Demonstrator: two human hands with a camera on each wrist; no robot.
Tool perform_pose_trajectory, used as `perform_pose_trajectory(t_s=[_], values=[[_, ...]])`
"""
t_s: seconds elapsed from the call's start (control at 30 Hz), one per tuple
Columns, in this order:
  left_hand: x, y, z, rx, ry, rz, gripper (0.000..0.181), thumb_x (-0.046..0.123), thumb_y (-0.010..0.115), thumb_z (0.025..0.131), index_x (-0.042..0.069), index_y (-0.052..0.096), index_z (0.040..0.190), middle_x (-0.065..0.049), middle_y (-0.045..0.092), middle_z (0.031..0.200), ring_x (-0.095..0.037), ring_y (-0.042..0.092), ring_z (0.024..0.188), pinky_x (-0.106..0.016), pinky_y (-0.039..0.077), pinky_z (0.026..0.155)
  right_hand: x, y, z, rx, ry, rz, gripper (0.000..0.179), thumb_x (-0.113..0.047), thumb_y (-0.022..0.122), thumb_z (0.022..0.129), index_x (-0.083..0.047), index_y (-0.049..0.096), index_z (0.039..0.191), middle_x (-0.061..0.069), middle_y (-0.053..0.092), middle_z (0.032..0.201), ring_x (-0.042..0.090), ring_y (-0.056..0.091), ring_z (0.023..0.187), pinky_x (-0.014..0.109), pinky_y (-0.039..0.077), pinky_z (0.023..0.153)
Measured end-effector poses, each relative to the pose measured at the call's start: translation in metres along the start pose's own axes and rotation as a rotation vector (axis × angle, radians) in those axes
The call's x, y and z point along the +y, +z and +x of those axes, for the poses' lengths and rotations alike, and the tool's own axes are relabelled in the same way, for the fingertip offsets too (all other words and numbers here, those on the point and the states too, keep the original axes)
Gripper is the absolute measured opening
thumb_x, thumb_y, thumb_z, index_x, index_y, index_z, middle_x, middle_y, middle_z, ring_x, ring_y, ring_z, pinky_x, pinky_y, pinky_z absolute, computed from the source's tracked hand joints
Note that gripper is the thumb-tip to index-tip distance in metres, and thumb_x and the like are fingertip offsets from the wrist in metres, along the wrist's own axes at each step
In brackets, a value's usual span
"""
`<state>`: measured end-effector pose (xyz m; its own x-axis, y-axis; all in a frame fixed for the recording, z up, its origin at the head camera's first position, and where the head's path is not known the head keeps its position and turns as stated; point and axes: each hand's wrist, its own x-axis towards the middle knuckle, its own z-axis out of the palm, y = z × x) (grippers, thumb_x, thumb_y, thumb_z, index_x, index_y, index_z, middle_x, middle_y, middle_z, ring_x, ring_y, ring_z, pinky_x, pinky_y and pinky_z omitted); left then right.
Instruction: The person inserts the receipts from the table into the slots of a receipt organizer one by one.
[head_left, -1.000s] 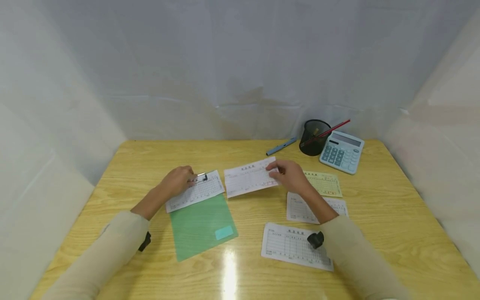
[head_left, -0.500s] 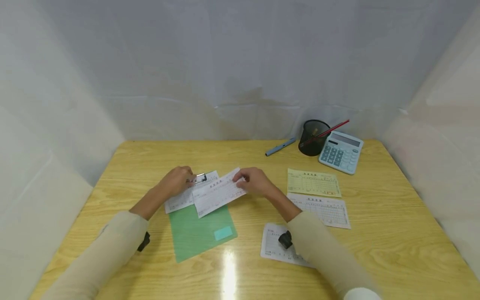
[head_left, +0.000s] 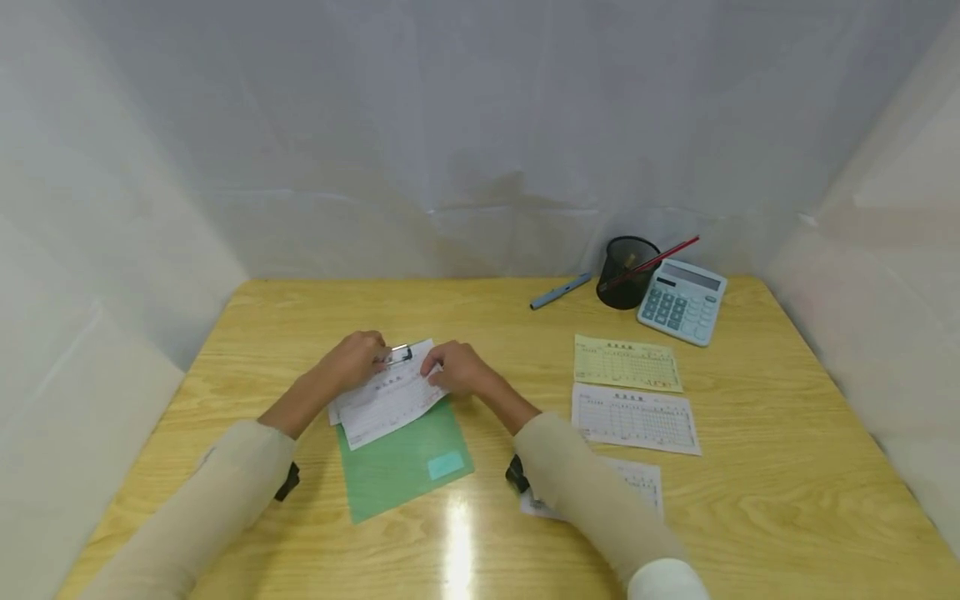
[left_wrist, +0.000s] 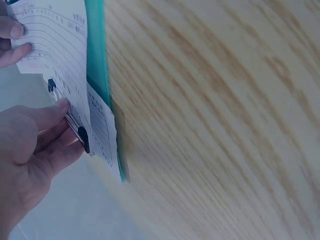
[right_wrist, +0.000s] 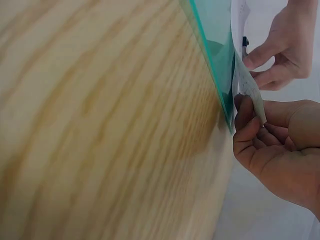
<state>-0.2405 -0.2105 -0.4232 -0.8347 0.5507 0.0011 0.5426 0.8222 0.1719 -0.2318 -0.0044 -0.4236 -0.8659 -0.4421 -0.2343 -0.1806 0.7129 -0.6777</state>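
Observation:
A green translucent clipboard (head_left: 401,479) with a light-blue label lies on the table at the left. My left hand (head_left: 352,364) pinches the metal clip (left_wrist: 74,125) at its top, thumb on one side and fingers on the other. Under the clip a white printed form (left_wrist: 103,127) lies on the board. With thumb and fingers my right hand (head_left: 460,368) grips the right edge of another white printed form (head_left: 386,408). This second sheet slants over the first, its top close to the clip. Whether its edge is under the clip I cannot tell.
On the right lie a yellow form (head_left: 627,364), a white form (head_left: 636,421) and another white form (head_left: 637,479), partly under my right sleeve. Behind them stand a black mesh pen cup (head_left: 626,275) with a red pencil, a calculator (head_left: 682,302) and a blue pen (head_left: 560,292).
My right hand has carried the white form leftward, from above the table's middle onto the clipboard near the clip. My left hand has stayed at the clip.

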Motion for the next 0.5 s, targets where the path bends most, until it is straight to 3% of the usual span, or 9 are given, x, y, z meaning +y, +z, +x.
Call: perform_pose_trajectory(t_s=[0.3,0.5], values=[[-0.0005,0.003,-0.0041,0.008,-0.012,-0.023,0.022,0.003,0.065,0.086,-0.006,0.068,0.107,-0.021,0.065,0.098,-0.033,0.065,0.089,-0.035,0.06,0.076,-0.0054,0.0067,0.0081,0.028,0.093,0.02,0.01,-0.005,0.065,0.086,-0.01,0.068,0.094,0.007,0.066,0.108,0.017,0.058,0.091,0.019,0.05,0.071],[-0.0001,0.0079,-0.0067,0.049,0.06,0.086,0.02,0.001,0.06,0.09,-0.007,0.067,0.107,-0.024,0.064,0.102,-0.035,0.064,0.093,-0.037,0.059,0.079,-0.0091,0.006,0.0111,0.03,0.129,0.013,0.012,-0.001,0.065,0.084,-0.008,0.068,0.094,0.009,0.066,0.109,0.02,0.059,0.094,0.019,0.052,0.071]])
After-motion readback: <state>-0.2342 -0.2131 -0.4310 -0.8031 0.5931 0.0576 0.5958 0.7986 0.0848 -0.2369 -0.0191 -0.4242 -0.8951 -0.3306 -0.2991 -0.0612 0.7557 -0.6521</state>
